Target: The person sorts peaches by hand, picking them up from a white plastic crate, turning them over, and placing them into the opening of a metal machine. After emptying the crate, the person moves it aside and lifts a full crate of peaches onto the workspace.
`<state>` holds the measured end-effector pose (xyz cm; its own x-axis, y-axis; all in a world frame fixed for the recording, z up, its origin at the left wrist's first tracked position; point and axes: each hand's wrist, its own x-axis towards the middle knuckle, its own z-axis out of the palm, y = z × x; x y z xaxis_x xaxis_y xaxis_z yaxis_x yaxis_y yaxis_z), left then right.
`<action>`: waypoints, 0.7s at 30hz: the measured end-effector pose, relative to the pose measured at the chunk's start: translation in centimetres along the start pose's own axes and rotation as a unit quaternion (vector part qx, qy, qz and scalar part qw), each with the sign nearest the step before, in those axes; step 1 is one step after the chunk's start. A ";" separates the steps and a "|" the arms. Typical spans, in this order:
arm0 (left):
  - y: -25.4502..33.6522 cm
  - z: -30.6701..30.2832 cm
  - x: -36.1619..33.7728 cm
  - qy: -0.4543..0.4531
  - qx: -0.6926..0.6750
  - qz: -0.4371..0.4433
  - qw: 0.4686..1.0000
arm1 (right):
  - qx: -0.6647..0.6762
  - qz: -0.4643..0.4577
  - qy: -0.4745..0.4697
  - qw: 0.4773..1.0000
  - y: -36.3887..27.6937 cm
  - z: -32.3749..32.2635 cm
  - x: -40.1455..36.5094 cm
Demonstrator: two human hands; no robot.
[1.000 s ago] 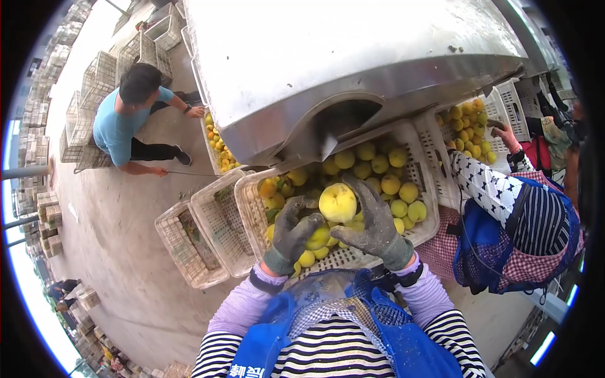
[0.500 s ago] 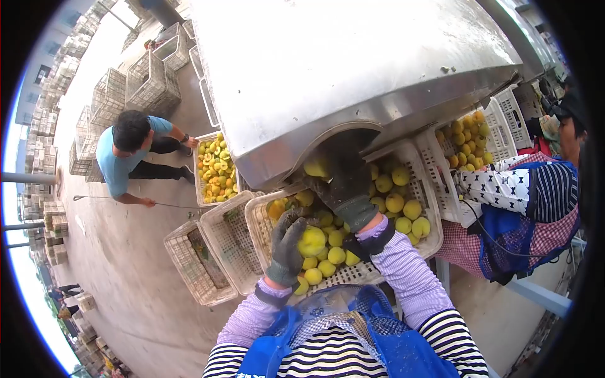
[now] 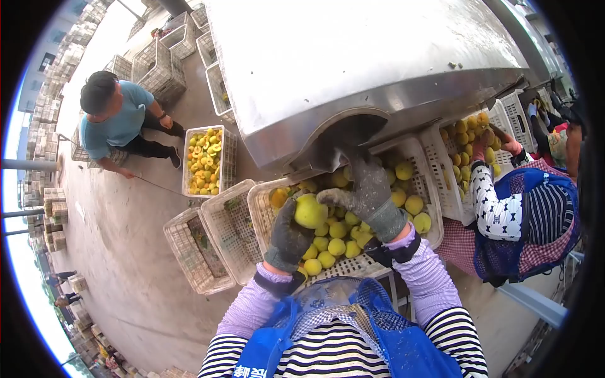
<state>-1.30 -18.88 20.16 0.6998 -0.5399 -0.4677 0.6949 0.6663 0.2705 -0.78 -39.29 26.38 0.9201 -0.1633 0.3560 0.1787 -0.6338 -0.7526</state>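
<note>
My left hand [image 3: 285, 242], in a dark grey work glove, holds a yellow-green peach [image 3: 311, 211] above the near crate. My right hand [image 3: 372, 196], gloved the same way, is just to the right of that peach. Its thumb points at the peach and its fingers stretch up below the opening [image 3: 343, 135] of the metal machine; no fruit shows in it. Under both hands a white plastic crate [image 3: 257, 217] holds many loose peaches [image 3: 337, 246]. The right hand and wrist hide part of them.
A large metal machine [image 3: 378, 50] overhangs the crate. Two more crates [image 3: 228, 217] stand to the left. A person in a light blue shirt [image 3: 129, 104] is beside a crate of cut fruit [image 3: 205, 160]. On the right, another person's hands [image 3: 486, 148] reach into a peach crate [image 3: 441, 167].
My right hand has drawn back from the machine opening, down and right. My left hand has lifted the peach slightly. The blue-shirted person and the cut-fruit crate have shifted left and away from the machine.
</note>
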 end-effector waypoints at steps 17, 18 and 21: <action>0.0 9.8 3.4 0.035 0.367 0.199 0.908 | -0.100 0.053 -0.014 0.993 -1.4 -0.9 -2.1; -0.2 10.1 3.5 0.047 0.373 0.214 0.902 | -0.157 0.060 -0.029 0.985 -1.5 -1.0 -1.7; 0.5 9.6 3.8 0.043 0.576 0.260 0.774 | -0.189 0.106 -0.037 0.976 -0.4 -1.0 0.9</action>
<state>3.26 -25.54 26.57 0.9554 -0.2831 -0.0845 0.0441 -0.1464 0.9882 -0.34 -39.89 27.58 0.9477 -0.2742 0.1631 -0.1460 -0.8273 -0.5425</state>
